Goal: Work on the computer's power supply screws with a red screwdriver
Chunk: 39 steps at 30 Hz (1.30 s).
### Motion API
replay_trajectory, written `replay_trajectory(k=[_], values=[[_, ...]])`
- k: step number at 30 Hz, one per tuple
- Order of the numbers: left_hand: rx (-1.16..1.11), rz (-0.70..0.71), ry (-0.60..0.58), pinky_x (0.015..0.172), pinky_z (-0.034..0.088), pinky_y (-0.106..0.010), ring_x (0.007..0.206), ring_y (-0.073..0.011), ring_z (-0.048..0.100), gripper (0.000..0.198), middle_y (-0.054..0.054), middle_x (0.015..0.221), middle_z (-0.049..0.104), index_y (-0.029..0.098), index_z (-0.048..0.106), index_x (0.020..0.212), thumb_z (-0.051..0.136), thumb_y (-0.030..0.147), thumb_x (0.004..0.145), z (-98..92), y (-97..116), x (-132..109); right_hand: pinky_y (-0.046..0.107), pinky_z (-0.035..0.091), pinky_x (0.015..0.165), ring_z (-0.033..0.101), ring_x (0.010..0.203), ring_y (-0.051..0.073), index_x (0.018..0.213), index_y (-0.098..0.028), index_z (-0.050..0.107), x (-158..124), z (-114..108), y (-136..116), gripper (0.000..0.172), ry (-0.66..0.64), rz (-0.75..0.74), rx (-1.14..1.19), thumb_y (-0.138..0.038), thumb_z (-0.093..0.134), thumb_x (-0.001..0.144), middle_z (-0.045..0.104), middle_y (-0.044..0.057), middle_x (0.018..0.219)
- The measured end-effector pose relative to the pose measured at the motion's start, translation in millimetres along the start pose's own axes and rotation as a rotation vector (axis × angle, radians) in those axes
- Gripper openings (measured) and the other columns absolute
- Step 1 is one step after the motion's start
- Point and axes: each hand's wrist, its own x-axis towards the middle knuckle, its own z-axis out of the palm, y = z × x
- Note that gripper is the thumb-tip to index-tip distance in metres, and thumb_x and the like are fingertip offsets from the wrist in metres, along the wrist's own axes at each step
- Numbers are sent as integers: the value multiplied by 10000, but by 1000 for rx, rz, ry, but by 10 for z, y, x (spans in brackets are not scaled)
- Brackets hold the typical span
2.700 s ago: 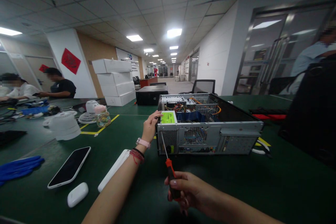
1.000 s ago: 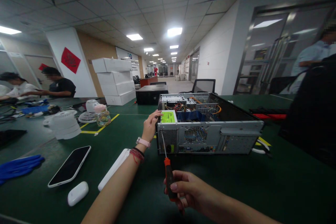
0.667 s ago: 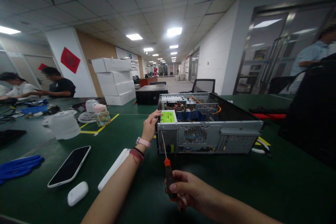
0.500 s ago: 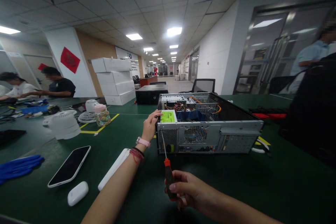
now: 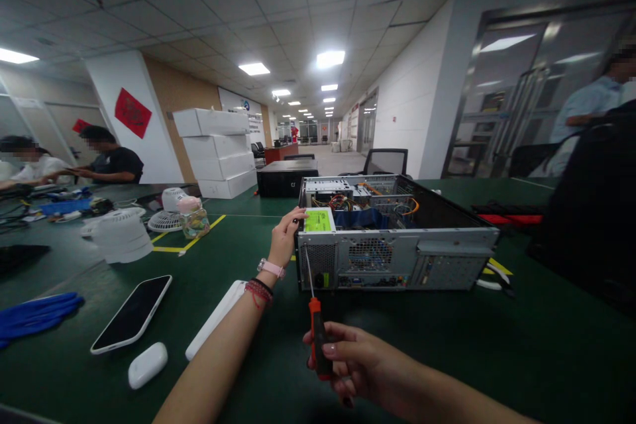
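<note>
An uncovered computer case (image 5: 427, 236) lies on its side on the green table, its back panel facing me. The power supply (image 5: 318, 220), with a bright green label, sits in its near left corner. My left hand (image 5: 285, 232) is closed over that corner, fingertips by the label. Held by its red and black handle, a screwdriver (image 5: 318, 338) is in my right hand (image 5: 355, 358), fingers wrapped round it. Its shaft slants up to the upper left of the back panel, by the power supply's mesh; the tip appears to touch there, but the screw cannot be made out.
Left of my arm lie a phone (image 5: 133, 313), a white earbud case (image 5: 148, 366), a long white object (image 5: 216, 320) and blue gloves (image 5: 37, 318). Farther off stand a white fan (image 5: 122, 235), a jar (image 5: 193, 220), stacked white boxes (image 5: 218, 156) and a black case (image 5: 287, 179). People sit at left.
The screwdriver handle has turned a little in my right hand, and the fingers have shifted on it. My left hand and the computer case have stayed in place.
</note>
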Motion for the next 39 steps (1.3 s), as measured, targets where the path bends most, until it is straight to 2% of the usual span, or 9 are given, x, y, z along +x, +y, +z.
replay_trajectory(k=[4, 11, 19, 27, 39], values=[[2, 2, 1, 1076, 331, -395, 1214, -202, 503, 301, -77, 1171, 640, 172, 662, 889, 373, 248, 854, -1, -1, -2, 197, 346, 518, 487, 523, 26, 1132, -193, 561, -24, 12, -8, 428, -66, 15, 24, -301, 669, 732, 610, 24, 903], [-5, 7, -2, 1077, 330, -392, 1218, -201, 501, 297, -76, 1176, 637, 176, 660, 891, 374, 252, 857, -3, -28, -4, 206, 377, 547, 523, 566, 40, 1156, -191, 559, -39, 33, -14, 436, -90, -4, 49, -295, 665, 745, 613, 33, 922], [4, 3, 4, 1076, 331, -392, 1219, -208, 500, 305, -70, 1167, 643, 179, 663, 884, 372, 267, 862, 0, 4, -7, 209, 380, 554, 518, 570, 41, 1150, -192, 565, -41, 53, 10, 443, -69, -14, 53, -310, 671, 737, 615, 49, 968], [9, -5, 4, 1075, 333, -391, 1212, -200, 507, 308, -75, 1162, 645, 173, 663, 879, 367, 254, 857, 1, -1, -3, 212, 375, 559, 518, 575, 42, 1127, -195, 584, -28, 45, 23, 398, -57, -18, 38, -302, 648, 750, 613, 45, 965], [-1, 5, -4, 1077, 325, -388, 1219, -201, 500, 307, -84, 1171, 639, 167, 665, 890, 371, 248, 851, 0, -4, -2, 211, 360, 557, 502, 557, 40, 1147, -184, 561, -21, 48, 20, 438, -47, -20, 10, -316, 663, 742, 612, 40, 919]])
